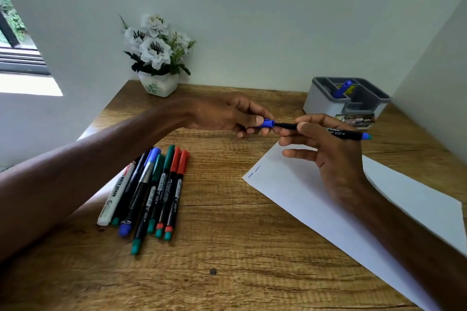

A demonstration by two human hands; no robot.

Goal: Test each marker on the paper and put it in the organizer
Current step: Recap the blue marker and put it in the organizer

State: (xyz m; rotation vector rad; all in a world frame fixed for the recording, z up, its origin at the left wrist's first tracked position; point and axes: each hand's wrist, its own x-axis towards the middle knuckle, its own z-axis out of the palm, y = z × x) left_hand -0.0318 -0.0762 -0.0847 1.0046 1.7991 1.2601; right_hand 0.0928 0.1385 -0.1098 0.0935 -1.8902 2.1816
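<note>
Blue-capped marker [336, 132] between left hand [222, 115] (on cap) and right hand [326, 149], above paper [290, 184]

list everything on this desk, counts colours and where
held marker: one, black with blue cap and blue end, above the paper's far edge
loose markers: about seven, blue, green, red, black, white, bunched on the desk's left
paper: one white sheet, right, faint blue marks at its left corner
organizer: one, grey, far right, one blue marker standing in it
flower pot: one, white flowers, white pot, far left by the wall
desk: one, brown wood
left hand: pinches the cap
right hand: grips the held marker's body
</note>
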